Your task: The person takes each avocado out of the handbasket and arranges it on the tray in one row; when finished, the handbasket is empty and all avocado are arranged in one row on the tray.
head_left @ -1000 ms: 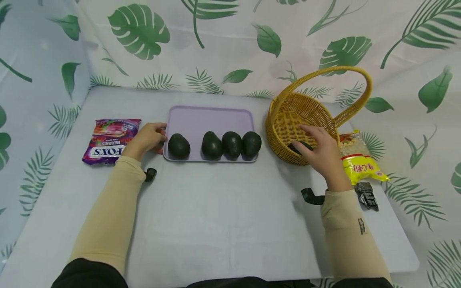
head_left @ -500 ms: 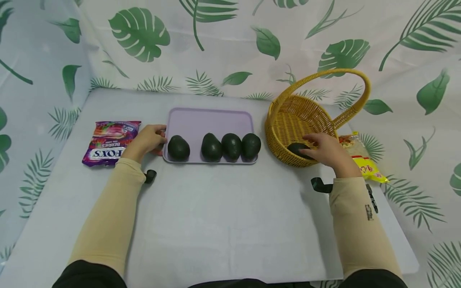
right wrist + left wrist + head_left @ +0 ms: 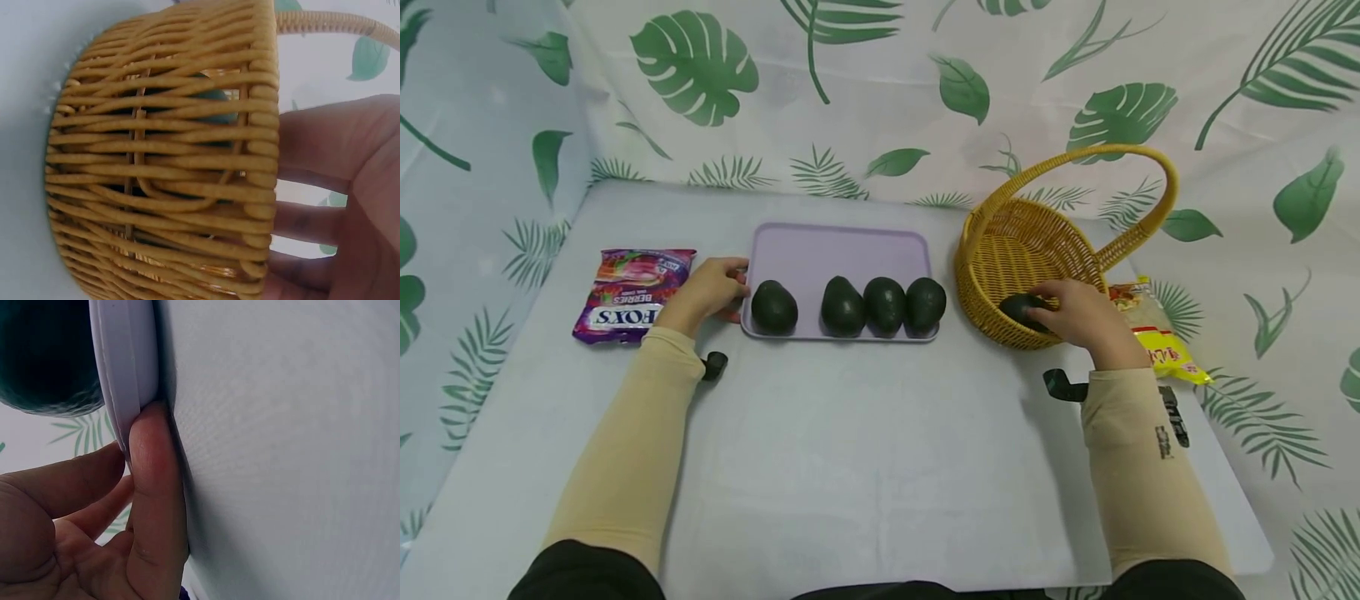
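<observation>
My left hand [image 3: 703, 293] pinches the left rim of a lilac tray [image 3: 842, 248]; in the left wrist view the thumb [image 3: 94, 475] is on the rim's upper side and a finger [image 3: 155, 462] lies under it. Several dark green avocados [image 3: 842, 307] sit along the tray's front edge, one apart at the left. Over the front right rim of a yellow wicker basket [image 3: 976, 304], my right hand [image 3: 1086, 321] reaches in and grips another avocado [image 3: 1017, 308]. In the right wrist view the basket wall [image 3: 175, 150] hides most of that avocado and the fingertips.
The basket's tall handle [image 3: 1161, 179] arches up at the back right. A purple candy bag [image 3: 628, 296] lies beside my left hand. Right of the basket lie a yellow-and-clear food bag [image 3: 1165, 342] and a small black packet [image 3: 1174, 417], partly behind my right sleeve.
My right hand has moved from above the basket down into it and slightly right, and its fingers have closed on the avocado there. My left hand stays at the tray rim.
</observation>
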Available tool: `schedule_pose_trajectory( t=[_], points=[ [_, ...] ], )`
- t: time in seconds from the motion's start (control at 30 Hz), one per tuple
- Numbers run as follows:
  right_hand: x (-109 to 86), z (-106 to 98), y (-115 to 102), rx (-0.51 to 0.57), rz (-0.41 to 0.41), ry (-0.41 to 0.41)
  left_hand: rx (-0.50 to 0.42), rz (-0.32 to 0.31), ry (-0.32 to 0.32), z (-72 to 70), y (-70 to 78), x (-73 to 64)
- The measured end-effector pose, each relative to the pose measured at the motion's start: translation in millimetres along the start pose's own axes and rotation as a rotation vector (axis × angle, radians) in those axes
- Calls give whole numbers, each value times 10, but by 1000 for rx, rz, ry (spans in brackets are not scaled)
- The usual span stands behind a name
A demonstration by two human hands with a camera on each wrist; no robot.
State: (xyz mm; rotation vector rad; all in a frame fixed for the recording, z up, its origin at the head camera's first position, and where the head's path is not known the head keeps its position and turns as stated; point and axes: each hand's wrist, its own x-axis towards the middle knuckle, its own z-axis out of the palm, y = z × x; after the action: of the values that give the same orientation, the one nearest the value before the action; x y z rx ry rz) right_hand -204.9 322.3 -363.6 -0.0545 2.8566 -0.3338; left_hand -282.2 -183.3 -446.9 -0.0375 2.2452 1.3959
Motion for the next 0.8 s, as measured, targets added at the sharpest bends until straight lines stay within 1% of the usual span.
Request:
schedule_pose_trajectory(
  t=[0.1, 0.2, 0.47, 0.7, 0.8],
  points=[
    [19, 34, -19, 27, -26, 21, -1, 1, 1, 1, 4, -2],
    [56, 83, -31, 58, -48, 25, 0, 8, 0, 0, 0, -1],
    [154, 159, -27, 62, -69, 9, 2, -3, 18, 11, -12, 12],
    [209, 182, -2, 96, -47, -13, 3, 2, 11, 4, -21, 24],
    [215, 191, 2, 112, -52, -13, 6, 3, 11, 4, -17, 23]
  ],
)
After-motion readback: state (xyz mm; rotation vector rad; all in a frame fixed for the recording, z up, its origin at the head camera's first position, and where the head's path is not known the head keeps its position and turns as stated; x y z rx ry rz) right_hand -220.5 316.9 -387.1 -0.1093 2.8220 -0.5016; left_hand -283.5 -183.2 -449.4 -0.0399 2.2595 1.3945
